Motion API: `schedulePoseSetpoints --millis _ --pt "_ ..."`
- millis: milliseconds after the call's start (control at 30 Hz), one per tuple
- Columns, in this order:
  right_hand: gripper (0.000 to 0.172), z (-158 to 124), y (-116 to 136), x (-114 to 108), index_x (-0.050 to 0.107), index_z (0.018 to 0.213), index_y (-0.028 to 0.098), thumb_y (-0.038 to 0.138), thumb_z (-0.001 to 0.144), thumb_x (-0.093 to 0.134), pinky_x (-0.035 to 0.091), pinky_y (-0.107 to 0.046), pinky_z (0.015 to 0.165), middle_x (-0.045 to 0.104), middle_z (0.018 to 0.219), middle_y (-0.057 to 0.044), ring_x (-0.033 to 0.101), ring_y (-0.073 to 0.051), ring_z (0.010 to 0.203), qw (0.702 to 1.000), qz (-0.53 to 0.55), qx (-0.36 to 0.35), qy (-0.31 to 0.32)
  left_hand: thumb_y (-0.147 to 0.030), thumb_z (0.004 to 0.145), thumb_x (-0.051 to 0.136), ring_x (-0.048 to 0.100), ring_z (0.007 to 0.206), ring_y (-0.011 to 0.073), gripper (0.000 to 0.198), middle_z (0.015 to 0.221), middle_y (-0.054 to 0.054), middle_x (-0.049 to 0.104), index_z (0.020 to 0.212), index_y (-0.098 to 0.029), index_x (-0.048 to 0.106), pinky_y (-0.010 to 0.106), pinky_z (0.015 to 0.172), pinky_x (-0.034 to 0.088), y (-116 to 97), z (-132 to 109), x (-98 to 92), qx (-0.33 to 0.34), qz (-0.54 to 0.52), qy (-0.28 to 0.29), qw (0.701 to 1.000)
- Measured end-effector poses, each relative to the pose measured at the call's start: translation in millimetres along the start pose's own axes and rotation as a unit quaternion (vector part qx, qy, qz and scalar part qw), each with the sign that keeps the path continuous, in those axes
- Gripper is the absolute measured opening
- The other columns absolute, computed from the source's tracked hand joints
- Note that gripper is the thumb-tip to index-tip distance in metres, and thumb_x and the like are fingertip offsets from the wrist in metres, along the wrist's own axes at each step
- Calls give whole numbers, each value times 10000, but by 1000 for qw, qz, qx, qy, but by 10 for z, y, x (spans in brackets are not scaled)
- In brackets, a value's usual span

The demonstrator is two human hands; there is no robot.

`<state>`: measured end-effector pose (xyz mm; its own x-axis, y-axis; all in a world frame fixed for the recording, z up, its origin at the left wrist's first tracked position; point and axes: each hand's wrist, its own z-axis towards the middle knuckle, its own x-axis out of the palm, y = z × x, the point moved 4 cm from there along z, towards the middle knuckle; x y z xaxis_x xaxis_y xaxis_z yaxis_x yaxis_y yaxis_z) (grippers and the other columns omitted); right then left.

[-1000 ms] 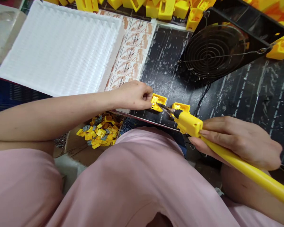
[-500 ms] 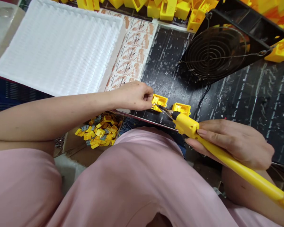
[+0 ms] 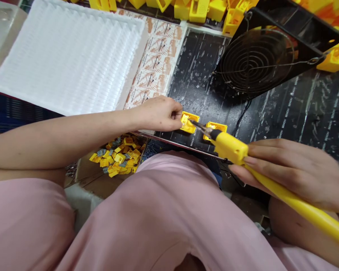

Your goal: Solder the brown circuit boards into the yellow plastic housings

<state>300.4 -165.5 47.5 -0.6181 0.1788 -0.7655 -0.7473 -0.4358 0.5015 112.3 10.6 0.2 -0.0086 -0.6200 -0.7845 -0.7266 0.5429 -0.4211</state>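
Left hand (image 3: pixel 165 114) pinches the left end of an open yellow housing (image 3: pixel 188 128) on the black mat (image 3: pixel 190 75), second housing (image 3: pixel 219 128) just beside, right hand (image 3: pixel 299 167) fingers wrapped round a yellow-handled tool (image 3: pixel 232 148), tip over the first; step judged: tool work inside, next move calling for a steady tip.

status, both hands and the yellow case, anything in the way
Left hand at yellow case. Right hand gripping yellow tool, dark tip over case. Case open-topped on black surface. Tool partly hides second case, no obstruction seen.
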Motion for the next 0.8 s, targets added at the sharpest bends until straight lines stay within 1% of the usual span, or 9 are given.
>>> schedulePoseSetpoints --millis 100,167,267,367,500,567,633,733,800 --pt "159 -45 -92 25 683 867 248 339 995 656 617 -370 823 755 873 -47 746 -206 877 998 -11 41 46 -199 748 589 459 580 95 99 596 -39 537 651 -178 580 270 628 296 4 -7 -3 -5 -4 9 1000" --pt "173 -60 -116 53 681 875 252 357 1005 635 616 -374 819 756 873 -46 743 -205 854 998 -2 39 52 -195 753 592 459 588 93 87 609 -41 540 668 -177 583 266 635 300 7 -10 -7 -14 -5 13 1000" --pt "190 -66 -106 58 679 898 267 409 1011 622 619 -342 783 736 803 -23 735 -183 775 1000 10 15 -9 -193 754 589 471 605 94 72 629 -38 553 684 -177 588 264 643 302 7 -10 -17 -18 -2 15 1000" --pt "112 -54 -89 58 692 1079 290 328 973 695 622 -335 793 747 835 -14 746 -185 801 998 21 38 -39 -205 753 576 484 607 99 72 635 -33 568 688 -179 598 266 643 305 12 -12 -12 -14 -2 15 1000" --pt "534 -43 -36 44 621 1370 347 154 894 767 631 -324 753 750 839 -1 754 -202 793 998 -2 17 -59 -226 733 566 479 574 106 83 601 -31 575 663 -192 596 272 636 323 34 -12 9 8 0 -7 1000" --pt "616 -62 -59 58 579 1442 359 170 891 778 631 -314 737 744 816 4 755 -202 782 998 -10 8 -61 -242 738 562 484 568 111 95 593 -27 586 668 -198 608 272 627 330 40 -3 22 32 2 -22 999" --pt "618 -90 -116 76 565 1471 356 233 905 780 631 -299 737 755 831 0 758 -194 789 998 -14 3 -65 -255 753 555 511 584 120 113 610 -19 610 700 -197 637 269 631 349 54 1 38 49 8 -23 998" --pt "632 -128 -192 78 567 1491 312 289 901 794 620 -270 681 782 878 -29 762 -186 771 994 -44 -33 -90 -288 801 551 629 732 169 169 733 14 690 789 -189 688 299 761 445 99 -55 29 68 33 -37 996" --pt "731 -167 -227 75 552 1512 284 252 844 848 609 -261 628 801 929 -44 763 -188 742 989 -75 -65 -108 -360 865 542 682 968 242 245 934 51 751 898 -196 721 392 973 465 143 -167 -18 93 49 -100 989"
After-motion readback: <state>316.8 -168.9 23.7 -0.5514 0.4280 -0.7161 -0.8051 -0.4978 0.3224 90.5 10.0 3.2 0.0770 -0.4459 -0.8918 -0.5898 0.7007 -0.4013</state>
